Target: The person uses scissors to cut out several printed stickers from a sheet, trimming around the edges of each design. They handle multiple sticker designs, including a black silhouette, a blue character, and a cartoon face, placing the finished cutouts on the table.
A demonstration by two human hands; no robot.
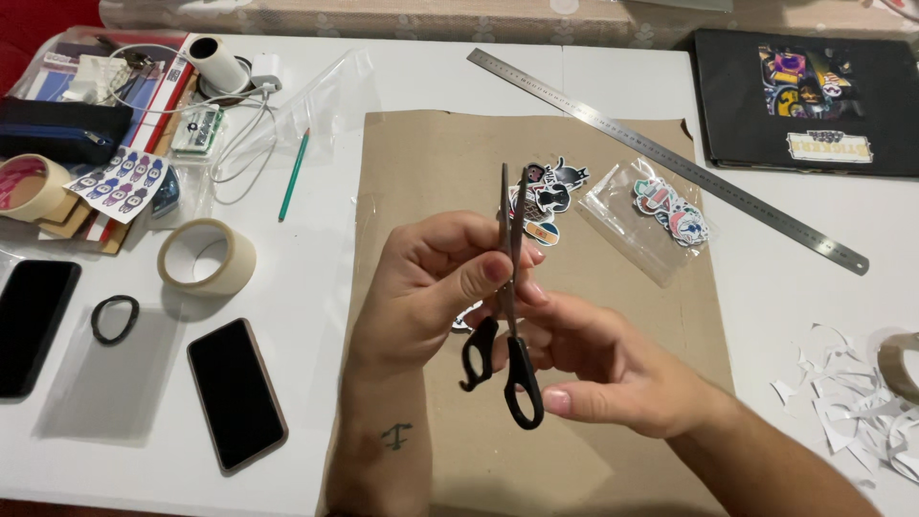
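Two bare hands meet over a brown kraft-paper sheet (431, 153) spread on the white table (316, 306), and between them stands a pair of black-handled scissors with slim metal blades (509, 316). The scissors are held nearly upright, handles down and tips up, the blades close together and pointing away from the person. They hang above the middle of the paper, not touching it.

The left hand (431, 287) comes up from the lower edge, forearm upright, its fingers curled and the thumb pressed against the blades about halfway along, so it grips the metal part. The right hand (613, 378) reaches in from the lower right, fingers folded around the handle loops, thumb lying along the outer loop; it clasps the handles.

Just beyond the blade tips lies a small heap of cut-out cartoon stickers in black, red and white (550, 191) on the paper. Beside it to the right sits a clear plastic zip bag holding more colourful stickers (661, 215). A long steel ruler (670, 158) runs diagonally past the bag. At the far right corner rests a black folder with bright stickers on its cover (814, 101). On the left are a roll of beige masking tape (206, 257), a dark phone lying screen up (235, 393), and a sheet of blue oval stickers (120, 182).
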